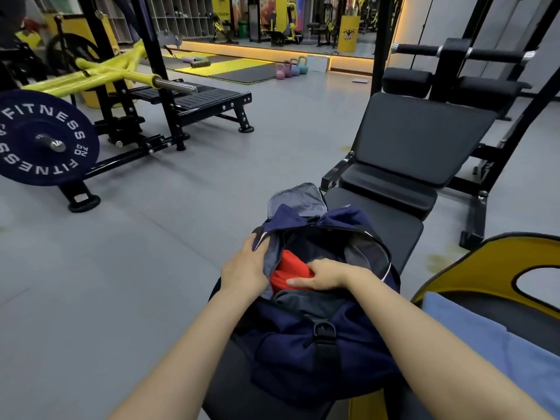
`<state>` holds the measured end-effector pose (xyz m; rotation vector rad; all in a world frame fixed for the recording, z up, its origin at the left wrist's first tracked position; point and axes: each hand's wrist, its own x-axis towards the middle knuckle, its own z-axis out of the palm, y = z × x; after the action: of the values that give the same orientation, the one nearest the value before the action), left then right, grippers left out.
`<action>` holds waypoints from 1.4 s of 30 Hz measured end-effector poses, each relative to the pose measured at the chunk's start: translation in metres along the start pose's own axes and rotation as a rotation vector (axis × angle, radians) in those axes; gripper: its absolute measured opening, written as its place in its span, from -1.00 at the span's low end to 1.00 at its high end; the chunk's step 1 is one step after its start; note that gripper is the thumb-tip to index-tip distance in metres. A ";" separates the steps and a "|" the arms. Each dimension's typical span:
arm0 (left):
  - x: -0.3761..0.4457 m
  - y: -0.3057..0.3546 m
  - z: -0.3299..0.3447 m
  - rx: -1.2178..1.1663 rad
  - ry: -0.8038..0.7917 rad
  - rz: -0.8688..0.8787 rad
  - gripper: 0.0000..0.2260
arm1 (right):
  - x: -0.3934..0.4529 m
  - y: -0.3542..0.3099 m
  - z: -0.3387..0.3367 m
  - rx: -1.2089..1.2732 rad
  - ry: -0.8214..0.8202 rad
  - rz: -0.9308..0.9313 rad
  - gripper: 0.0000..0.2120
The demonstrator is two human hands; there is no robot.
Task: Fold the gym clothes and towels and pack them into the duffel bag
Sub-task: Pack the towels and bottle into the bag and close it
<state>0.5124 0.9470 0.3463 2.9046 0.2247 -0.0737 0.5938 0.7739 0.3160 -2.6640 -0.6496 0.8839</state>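
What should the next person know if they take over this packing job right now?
Left hand: holding the duffel bag open by its left edge.
Right hand: inside the opening, pressing down on the red garment.
The bag sits on the black bench. A grey item lies inside beside the red one.
Left: the blue towel, lying to the right, not yet packed; bag still unzipped.

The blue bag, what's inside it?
Inside the duffel bag lies a red cloth, pressed by the right hand, with a grey cloth nearer. The left hand holds the opening. Anything underneath is covered.
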 end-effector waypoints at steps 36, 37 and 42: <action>-0.090 0.010 0.023 0.330 -0.147 0.504 -0.45 | -0.074 -0.017 0.059 -0.557 0.308 -0.190 -0.54; -0.091 0.009 0.023 0.305 -0.109 0.489 -0.54 | -0.077 -0.021 0.057 -0.586 0.305 -0.187 -0.56; -0.093 0.006 0.020 0.237 -0.026 0.459 -0.71 | -0.099 -0.027 0.047 -0.636 0.404 -0.205 -0.73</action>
<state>0.4209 0.9236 0.3347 3.1026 -0.4865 -0.0641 0.4849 0.7537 0.3385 -3.0870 -1.2242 0.0613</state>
